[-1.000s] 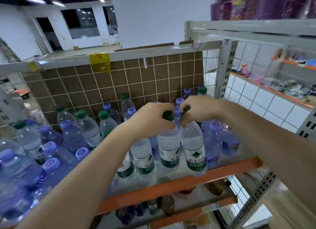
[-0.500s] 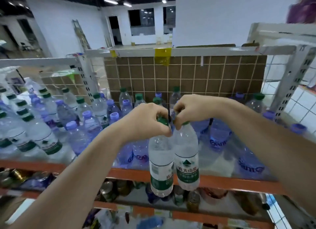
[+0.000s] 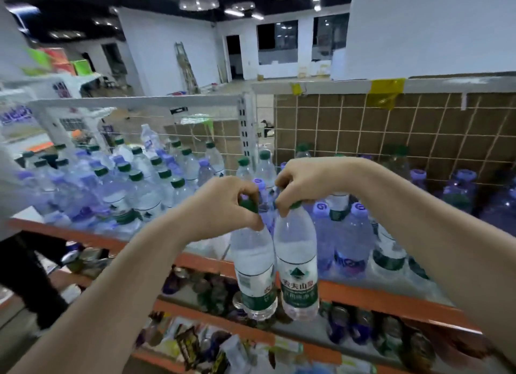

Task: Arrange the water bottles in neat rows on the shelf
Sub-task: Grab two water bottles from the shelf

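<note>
My left hand (image 3: 223, 206) grips the green cap of one clear water bottle (image 3: 254, 273) with a green-and-white label. My right hand (image 3: 304, 182) grips the cap of a second bottle (image 3: 297, 264) of the same kind. Both bottles hang side by side, touching, in front of the orange front edge of the shelf (image 3: 377, 297). Several green-capped and purple-capped bottles (image 3: 145, 189) stand crowded on the shelf's left part. Purple-capped bottles (image 3: 350, 242) stand just behind the held pair.
A wire grid backed with brown cardboard (image 3: 391, 133) closes the shelf's rear. A white upright post (image 3: 247, 130) divides the two bays. Lower orange shelves (image 3: 212, 315) hold cans and packets. A person in dark clothes (image 3: 25, 273) stands at the left.
Both hands have lifted the two bottles off the shelf and carried them left along its front edge. The view has swung left, bringing the left bay's bottles into sight.
</note>
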Motion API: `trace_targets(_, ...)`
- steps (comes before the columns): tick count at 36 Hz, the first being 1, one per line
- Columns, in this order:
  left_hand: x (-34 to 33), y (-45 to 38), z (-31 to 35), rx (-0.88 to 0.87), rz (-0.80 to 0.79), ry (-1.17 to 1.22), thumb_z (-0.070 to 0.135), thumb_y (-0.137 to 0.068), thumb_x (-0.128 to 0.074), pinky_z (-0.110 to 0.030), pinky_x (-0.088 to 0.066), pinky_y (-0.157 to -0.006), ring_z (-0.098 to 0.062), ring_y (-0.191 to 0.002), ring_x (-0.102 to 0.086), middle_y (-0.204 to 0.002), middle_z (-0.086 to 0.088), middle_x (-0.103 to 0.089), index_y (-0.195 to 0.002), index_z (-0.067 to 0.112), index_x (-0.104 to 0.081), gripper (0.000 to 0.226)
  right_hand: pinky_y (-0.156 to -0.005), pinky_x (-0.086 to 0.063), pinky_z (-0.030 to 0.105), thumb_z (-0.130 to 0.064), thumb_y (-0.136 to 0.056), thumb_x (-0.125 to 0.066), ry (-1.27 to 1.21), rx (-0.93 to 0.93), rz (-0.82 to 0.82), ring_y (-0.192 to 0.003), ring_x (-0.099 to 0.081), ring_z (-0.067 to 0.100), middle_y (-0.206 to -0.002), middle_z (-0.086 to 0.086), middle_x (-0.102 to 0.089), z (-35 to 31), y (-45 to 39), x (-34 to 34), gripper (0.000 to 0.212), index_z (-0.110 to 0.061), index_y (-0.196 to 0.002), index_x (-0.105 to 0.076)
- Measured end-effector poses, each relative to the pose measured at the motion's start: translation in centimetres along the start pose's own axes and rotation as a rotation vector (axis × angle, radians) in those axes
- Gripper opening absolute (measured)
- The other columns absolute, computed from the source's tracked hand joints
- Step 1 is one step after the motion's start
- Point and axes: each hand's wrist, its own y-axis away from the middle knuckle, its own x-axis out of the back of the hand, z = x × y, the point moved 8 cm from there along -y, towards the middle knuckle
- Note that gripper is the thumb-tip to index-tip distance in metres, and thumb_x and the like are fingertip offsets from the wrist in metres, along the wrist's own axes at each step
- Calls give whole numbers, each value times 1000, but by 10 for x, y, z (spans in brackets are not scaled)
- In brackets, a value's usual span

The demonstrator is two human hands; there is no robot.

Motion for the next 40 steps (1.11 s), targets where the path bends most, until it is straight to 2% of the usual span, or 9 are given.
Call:
trace_targets(3, 27, 14, -38, 29, 1, 21, 21, -69, -79, -32, -37, -55, -17, -52, -43, -51, 10, -49, -61, 26, -61, 21, -50, -29, 30, -40, -63, -73, -11, 7, 4, -50, -37, 19, -50, 0, -45, -32, -26, -10, 36, -19, -50, -48)
trace_targets(6, 52, 27, -70, 53, 10, -34, 24, -69, -80, -28, -35, -54, -16, -52, -43, -58, 3, -50, -72, 20, -65, 16, -46, -27, 25, -35, -69, -73, -44, 15, 29, -47, -35, 18, -48, -2, -45, -58, -46, -15, 36, -20, -48, -48)
trace_targets(10, 83, 40, -109, 88, 48, -49, 27, -69, -80, -25, -35, -52, -13, -51, -45, -57, 5, -54, -67, 23, -64, 17, -47, -26, 27, -33, -72, -73, -56, 8, 32, -51, -34, 18, -56, 1, -46, -87, -71, -20, 32, -18, -58, -50)
trace_targets(14, 109, 43, -143, 112, 77, -2, 24, -68, -80, -25, -36, -52, -17, -54, -46, -62, -1, -57, -66, 22, -65, 15, -49, -26, 29, -34, -70, -74, -53, -23, 83, -52, -33, 17, -55, -1, -44, -104, -97, -15, 34, -19, -53, -48)
trace_targets(20, 144, 26, -182, 135, 125, 65, 19, -66, -79, -29, -30, -52, -19, -53, -38, -54, -2, -46, -61, 17, -65, 14, -50, -31, 25, -34, -71, -74, -93, -38, 239, -55, -39, 13, -58, -2, -44, -113, -131, 13, 25, -17, -61, -58)
trace_targets(25, 158, 6, -204, 116, 108, 67, 39, -44, -72, -35, -33, -59, -21, -58, -41, -61, -10, -51, -63, 16, -68, 31, -50, -30, 24, -34, -70, -73, -124, -53, 325, -55, -38, 11, -56, -5, -41, -105, -163, 29, 30, -23, -46, -58)
trace_targets(30, 167, -12, -223, 106, 85, 69, 40, -42, -72, -37, -34, -60, -22, -61, -43, -70, -23, -56, -66, 16, -70, 33, -54, -33, 25, -36, -69, -75, -44, -94, 291, -59, -42, 13, -62, -3, -48, -87, -209, 30, 24, -18, -63, -60)
trace_targets(36, 192, -28, -240, 77, 135, 112, 39, -39, -73, -36, -31, -59, -20, -57, -40, -60, -17, -50, -62, 13, -69, 35, -54, -43, 24, -30, -75, -75, 14, -125, 209, -62, -55, 15, -68, 0, -59, -71, -263, 16, 23, -16, -68, -58)
trace_targets(40, 220, -33, -239, 19, 174, 154, 32, -41, -74, -25, -27, -52, -16, -52, -37, -52, -7, -46, -61, 7, -67, 33, -63, -52, 28, -33, -75, -76, 59, -143, 174, -60, -59, 11, -71, 1, -67, -68, -292, 1, 18, -22, -70, -62)
